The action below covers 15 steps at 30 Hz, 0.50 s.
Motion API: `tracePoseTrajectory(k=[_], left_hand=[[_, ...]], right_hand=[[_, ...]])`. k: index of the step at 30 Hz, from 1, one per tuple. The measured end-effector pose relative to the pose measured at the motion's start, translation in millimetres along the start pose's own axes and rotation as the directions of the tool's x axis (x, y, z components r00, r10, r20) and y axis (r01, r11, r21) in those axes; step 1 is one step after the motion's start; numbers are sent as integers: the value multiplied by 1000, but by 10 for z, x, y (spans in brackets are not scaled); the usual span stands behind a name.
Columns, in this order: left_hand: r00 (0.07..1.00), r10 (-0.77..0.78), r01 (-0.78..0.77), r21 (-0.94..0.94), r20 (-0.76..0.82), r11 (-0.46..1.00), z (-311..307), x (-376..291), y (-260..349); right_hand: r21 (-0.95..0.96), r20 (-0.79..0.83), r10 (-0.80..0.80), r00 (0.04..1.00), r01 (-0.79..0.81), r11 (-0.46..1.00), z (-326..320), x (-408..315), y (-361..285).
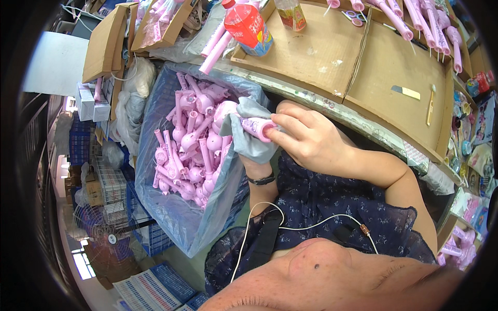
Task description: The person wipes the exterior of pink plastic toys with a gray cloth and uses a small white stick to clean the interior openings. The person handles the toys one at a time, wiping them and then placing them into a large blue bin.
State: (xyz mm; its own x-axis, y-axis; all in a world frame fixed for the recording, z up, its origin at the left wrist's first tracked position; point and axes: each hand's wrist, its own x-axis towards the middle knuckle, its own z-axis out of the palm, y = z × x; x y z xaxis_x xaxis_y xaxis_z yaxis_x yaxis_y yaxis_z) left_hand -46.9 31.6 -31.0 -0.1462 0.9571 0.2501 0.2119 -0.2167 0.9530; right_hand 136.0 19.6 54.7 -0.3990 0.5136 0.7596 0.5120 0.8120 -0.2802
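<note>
A grey-blue cloth (255,147) wraps around a pink plastic part (253,126), whose hollow handle bears dark writing and points towards the right. My left hand (252,166), mostly hidden under the cloth, holds the part through it; a dark band circles that wrist. The fingertips of my right hand (307,136) grip the rim at the handle's open end, beside the cloth. Just left of the part, many similar pink plastic parts (190,140), with round heads and tube handles, lie heaped in a crate lined with a blue plastic bag (175,217).
Beyond my hands stands a workbench with shallow cardboard trays (311,50). They hold a red-labelled bottle (251,29), a clear bottle (293,17), scissors (354,17), a toothbrush (431,105) and more pink parts (428,23). A wire-guarded fan (111,239) stands at lower left.
</note>
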Motion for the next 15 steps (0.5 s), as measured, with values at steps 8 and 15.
tracePoseTrajectory(k=[8,15], left_hand=[[967,-43,248,-893,250,375,-134,120,-6],[756,194,-54,354,625,-934,-59,110,346]], right_hand=[[159,76,52,996,-63,985,-23,2,39],[367,34,331,943,-319,874,-110,-197,48]])
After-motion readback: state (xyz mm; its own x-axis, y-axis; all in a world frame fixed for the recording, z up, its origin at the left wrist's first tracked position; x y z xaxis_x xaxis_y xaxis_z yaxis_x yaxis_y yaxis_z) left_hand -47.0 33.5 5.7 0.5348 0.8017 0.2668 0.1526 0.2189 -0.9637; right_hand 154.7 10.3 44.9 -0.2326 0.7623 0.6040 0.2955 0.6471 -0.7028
